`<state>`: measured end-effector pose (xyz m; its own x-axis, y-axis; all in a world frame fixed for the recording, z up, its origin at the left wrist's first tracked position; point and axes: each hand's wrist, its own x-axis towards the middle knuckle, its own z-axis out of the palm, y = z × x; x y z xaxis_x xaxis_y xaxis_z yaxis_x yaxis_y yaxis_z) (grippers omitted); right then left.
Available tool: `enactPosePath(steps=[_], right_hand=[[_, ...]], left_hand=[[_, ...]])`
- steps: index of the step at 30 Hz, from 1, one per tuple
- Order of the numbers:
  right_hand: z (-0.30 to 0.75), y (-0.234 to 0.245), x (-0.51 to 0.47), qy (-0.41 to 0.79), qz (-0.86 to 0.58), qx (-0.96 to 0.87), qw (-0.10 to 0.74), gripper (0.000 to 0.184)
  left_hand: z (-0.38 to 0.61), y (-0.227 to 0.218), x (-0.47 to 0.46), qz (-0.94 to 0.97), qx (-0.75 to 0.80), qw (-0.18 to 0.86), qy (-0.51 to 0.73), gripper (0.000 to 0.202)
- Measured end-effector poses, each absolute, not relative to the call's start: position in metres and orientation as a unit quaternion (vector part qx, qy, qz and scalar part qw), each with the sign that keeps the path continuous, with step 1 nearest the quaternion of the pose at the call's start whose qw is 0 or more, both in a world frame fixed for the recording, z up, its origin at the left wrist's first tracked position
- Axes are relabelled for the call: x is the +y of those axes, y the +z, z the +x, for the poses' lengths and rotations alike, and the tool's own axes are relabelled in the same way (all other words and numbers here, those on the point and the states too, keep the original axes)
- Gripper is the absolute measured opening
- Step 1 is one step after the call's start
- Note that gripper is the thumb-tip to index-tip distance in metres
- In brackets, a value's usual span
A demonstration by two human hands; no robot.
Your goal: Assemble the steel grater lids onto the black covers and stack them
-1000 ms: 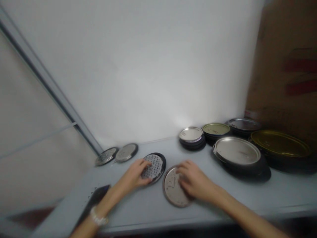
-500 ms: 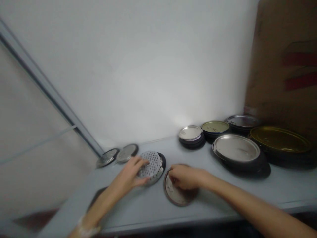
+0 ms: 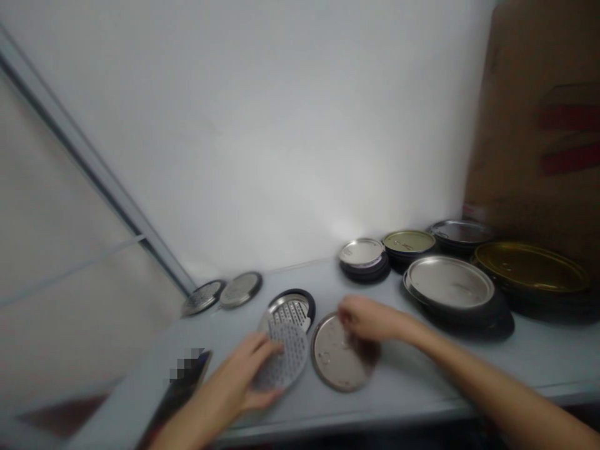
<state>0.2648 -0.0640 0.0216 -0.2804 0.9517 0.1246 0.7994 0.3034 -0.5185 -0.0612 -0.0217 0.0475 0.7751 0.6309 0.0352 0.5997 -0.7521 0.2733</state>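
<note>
My left hand [image 3: 260, 369] grips a pale round disc full of holes [image 3: 288, 359], thumb at its near edge and fingers over its top. Just behind it lies a round metal grater plate [image 3: 293, 310] with a black rim, partly covered by the disc. My right hand [image 3: 359, 317] is closed, over the far side of a round metal can lid [image 3: 340, 362] lying flat with a pull ring. Whatever the right fingers hold, if anything, is hidden and blurred.
Two round metal discs, one perforated [image 3: 204, 297] and one plainer [image 3: 240, 290], lie at the back left. Several lid stacks stand right, including a silver one [image 3: 450, 281] and a gold one [image 3: 529, 265]. A cardboard box [image 3: 529, 187] rises behind. A dark phone-like object [image 3: 180, 387] lies front left.
My left hand has drawn the perforated disc toward me, off the grater plate, baring its slots. My right hand has risen slightly up and right, uncovering more of the can lid.
</note>
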Motion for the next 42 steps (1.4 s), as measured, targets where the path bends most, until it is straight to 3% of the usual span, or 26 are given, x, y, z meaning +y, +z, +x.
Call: enactPosePath(steps=[6,12,17,20,22,25,33,42], right_hand=[[0.277,0.009,-0.055,0.210,-0.586,-0.698,0.354,0.007],[0.276,-0.001,-0.050,0.400,-0.502,-0.604,0.472,0.035],[0.295,-0.009,-0.043,0.432,-0.515,-0.504,0.542,0.033],[0.304,-0.010,-0.038,0.390,-0.536,-0.454,0.595,0.027],[0.307,-0.010,-0.035,0.365,-0.548,-0.424,0.622,0.026],[0.309,-0.009,-0.034,0.346,-0.551,-0.396,0.648,0.028],[0.308,-0.009,-0.035,0.307,-0.562,-0.367,0.674,0.028],[0.309,-0.009,-0.033,0.321,-0.539,-0.346,0.698,0.026]], left_hand=[[-0.049,0.032,-0.048,0.935,0.302,0.169,0.073,0.056],[0.027,0.042,-0.038,0.956,0.244,0.108,0.120,0.059],[0.068,0.040,-0.026,0.951,0.233,0.091,0.181,0.059],[0.076,0.038,-0.028,0.933,0.271,0.091,0.218,0.027],[0.078,0.039,-0.033,0.946,0.262,0.114,0.154,0.010],[0.083,0.039,-0.035,0.964,0.216,0.153,0.032,0.005],[0.101,0.036,-0.012,0.956,0.220,0.178,-0.072,0.009],[0.087,0.049,-0.013,0.955,0.222,0.187,-0.059,0.007]])
